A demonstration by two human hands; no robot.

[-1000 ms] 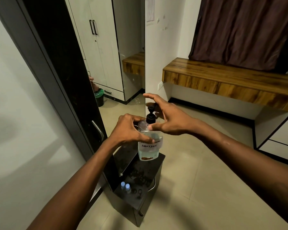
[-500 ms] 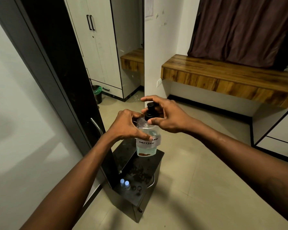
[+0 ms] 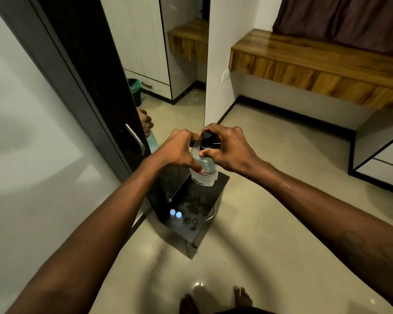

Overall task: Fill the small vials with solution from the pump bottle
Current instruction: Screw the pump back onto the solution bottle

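Gripping the pump bottle [image 3: 204, 175] with both hands, you reach both arms forward so they meet over the far end of the small black cabinet [image 3: 221, 189]. Your left hand [image 3: 178, 150] wraps the clear body, thumb lying across the label. Your right hand [image 3: 228, 150] curls over the black pump head [image 3: 206, 137], thumb pinching in just under it. The two vials [image 3: 175, 214] stand side by side at the cabinet's near corner.

In view are one bottle [image 3: 203, 175], two blue-capped vials [image 3: 173, 212] [image 3: 179, 214], a few dark rings [image 3: 194, 221] too small to count surely, one black counter [image 3: 221, 179], two hands, the left hand [image 3: 177, 150] and the right hand [image 3: 227, 148], two bare feet [image 3: 187, 302] [image 3: 242, 295], one bin [image 3: 135, 89], one door handle [image 3: 135, 139] and one curtain [image 3: 340, 21].
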